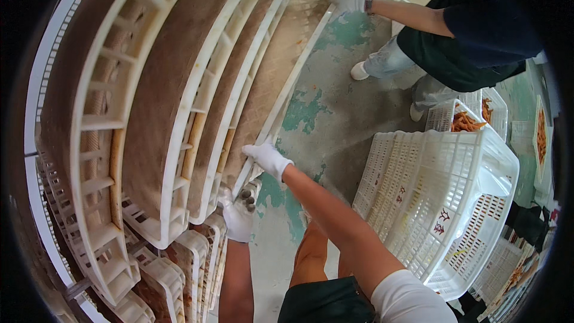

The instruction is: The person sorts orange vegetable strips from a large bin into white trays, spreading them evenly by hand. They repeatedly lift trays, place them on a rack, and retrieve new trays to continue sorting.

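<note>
My left hand [237, 217], in a white glove with dark-stained fingertips, holds the near corner of a shallow plastic tray with a brownish mesh bottom [273, 72]. My right hand [269, 158], also in a white glove, grips the same tray's right edge a little farther along. Another person's gloved hand [347, 5] is at the tray's far end. Just left of this tray, several similar cream-coloured trays [157, 112] are stacked one over another. Parts of my fingers are hidden behind the tray's rim.
To my right, nested white plastic crates [417, 197] bear red writing. Beyond them are crates holding orange pieces, apparently food [466, 122]. A co-worker in a dark apron [448, 60] stands across from me. The concrete floor [341, 112] has peeling green paint. More trays [193, 264] stand lower left.
</note>
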`<state>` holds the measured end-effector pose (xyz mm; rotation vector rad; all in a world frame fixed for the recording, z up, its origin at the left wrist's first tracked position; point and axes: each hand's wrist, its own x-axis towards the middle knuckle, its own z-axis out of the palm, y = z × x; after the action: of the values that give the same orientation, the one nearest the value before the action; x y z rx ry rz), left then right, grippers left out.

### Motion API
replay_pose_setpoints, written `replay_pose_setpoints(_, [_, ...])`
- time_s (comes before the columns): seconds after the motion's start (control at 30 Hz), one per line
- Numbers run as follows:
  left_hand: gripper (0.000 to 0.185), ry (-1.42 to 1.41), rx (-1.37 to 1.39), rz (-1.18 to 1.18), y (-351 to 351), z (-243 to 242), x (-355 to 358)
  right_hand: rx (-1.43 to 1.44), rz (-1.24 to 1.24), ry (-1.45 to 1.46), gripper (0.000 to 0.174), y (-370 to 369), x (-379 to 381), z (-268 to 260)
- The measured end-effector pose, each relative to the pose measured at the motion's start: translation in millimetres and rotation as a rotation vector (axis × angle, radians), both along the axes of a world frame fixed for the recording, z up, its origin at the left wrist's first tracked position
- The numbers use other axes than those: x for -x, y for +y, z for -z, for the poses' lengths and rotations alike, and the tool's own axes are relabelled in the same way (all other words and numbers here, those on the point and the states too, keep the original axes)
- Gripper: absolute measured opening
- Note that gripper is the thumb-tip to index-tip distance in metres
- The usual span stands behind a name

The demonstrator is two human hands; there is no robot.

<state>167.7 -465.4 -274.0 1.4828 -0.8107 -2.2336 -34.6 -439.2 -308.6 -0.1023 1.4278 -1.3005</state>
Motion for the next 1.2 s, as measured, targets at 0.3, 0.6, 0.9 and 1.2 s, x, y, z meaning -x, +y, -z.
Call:
replay_pose_setpoints(0.3, [0.078, -0.089, 0.007, 0.174, -23, -18, -4, -0.177, 0.051, 0.029, 0.111, -10, 7, -61])
replay_pose_setpoints(0.6, [0.087, -0.204, -0.072, 0.216, 43, -34, 5, 0.108, -0.041, 0.159, 0.096, 35, 2, 2])
replay_pose_setpoints(0.9, [0.079, -0.377, 0.237, 0.274, -24, -13, -2, 0.102, -0.181, 0.044, 0.103, -7, 33, 10])
replay_pose_setpoints(1.2, [0.082, -0.580, 0.282, 0.439, -33, -29, 9, -0.225, 0.250, 0.297, 0.105, -7, -80, 60])
